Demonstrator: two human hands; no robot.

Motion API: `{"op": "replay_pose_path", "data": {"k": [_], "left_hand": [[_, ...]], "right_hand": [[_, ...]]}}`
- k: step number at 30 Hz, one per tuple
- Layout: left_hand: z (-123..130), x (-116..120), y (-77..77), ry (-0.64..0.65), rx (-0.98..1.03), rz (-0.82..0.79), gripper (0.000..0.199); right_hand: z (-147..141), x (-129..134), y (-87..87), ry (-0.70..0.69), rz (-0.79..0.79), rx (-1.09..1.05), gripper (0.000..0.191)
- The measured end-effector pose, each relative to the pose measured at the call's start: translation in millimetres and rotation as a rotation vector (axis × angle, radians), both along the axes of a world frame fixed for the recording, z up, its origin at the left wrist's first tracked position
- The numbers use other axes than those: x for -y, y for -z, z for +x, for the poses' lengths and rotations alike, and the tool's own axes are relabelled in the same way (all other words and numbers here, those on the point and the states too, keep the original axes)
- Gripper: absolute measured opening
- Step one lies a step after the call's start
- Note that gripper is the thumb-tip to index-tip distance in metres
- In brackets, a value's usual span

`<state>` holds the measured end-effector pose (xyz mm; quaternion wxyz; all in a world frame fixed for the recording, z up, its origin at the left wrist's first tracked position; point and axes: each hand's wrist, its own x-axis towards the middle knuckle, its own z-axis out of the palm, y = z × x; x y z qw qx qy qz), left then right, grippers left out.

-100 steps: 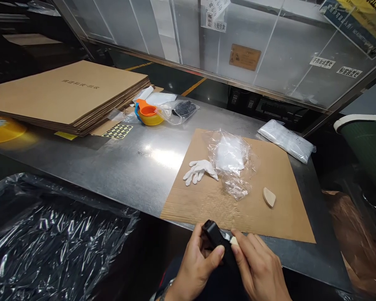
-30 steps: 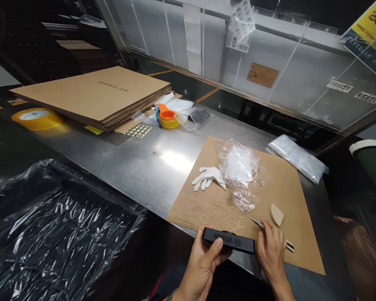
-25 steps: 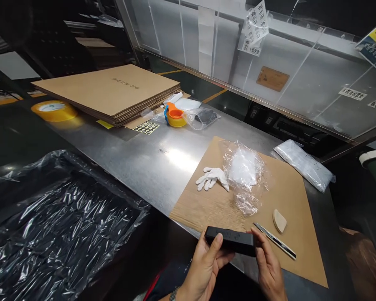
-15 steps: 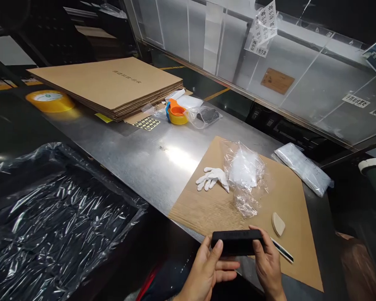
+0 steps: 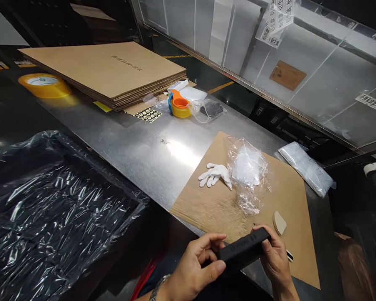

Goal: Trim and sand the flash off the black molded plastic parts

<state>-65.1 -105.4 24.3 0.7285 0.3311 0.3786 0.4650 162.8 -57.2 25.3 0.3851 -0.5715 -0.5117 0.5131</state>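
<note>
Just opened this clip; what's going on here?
Someone's right hand holds one end of a black block by a metal table; the left hand is at the other end, how firmly is unclear. On the table, a cardboard sheet bears a white glove, crumpled clear plastic and a beige wedge. A slim tool lies partly hidden behind the right hand.

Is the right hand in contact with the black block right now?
Touching. The head view shows the right hand gripping one end of the black block, thumb over its near side.
</note>
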Motion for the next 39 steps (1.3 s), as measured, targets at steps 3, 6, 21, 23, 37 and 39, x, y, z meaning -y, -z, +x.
{"op": "replay_pose_path", "data": {"k": [3, 6, 21, 23, 37, 39], "left_hand": [[-2, 0, -5.0, 0.034, 0.0, 0.039, 0.044], [-4, -3, -14.3, 0.021, -0.027, 0.069, 0.035], [0, 4, -11.8, 0.043, 0.065, -0.014, 0.032], [0, 5, -11.8, 0.054, 0.075, -0.046, 0.036], [1, 9, -7.2, 0.023, 0.039, 0.009, 0.038], [2, 8, -6.5, 0.019, 0.051, 0.021, 0.039]], "right_hand": [[0, 0, -1.2, -0.032, -0.018, -0.051, 0.042], [-1, 1, -3.3, -0.06, -0.037, -0.102, 0.038], [-2, 3, -6.6, -0.084, -0.039, -0.175, 0.034], [-1, 4, -6.3, -0.092, -0.04, -0.186, 0.034], [-3, 3, -4.7, -0.092, -0.019, -0.171, 0.036], [-3, 3, -3.5, -0.095, -0.011, -0.166, 0.036]]}}
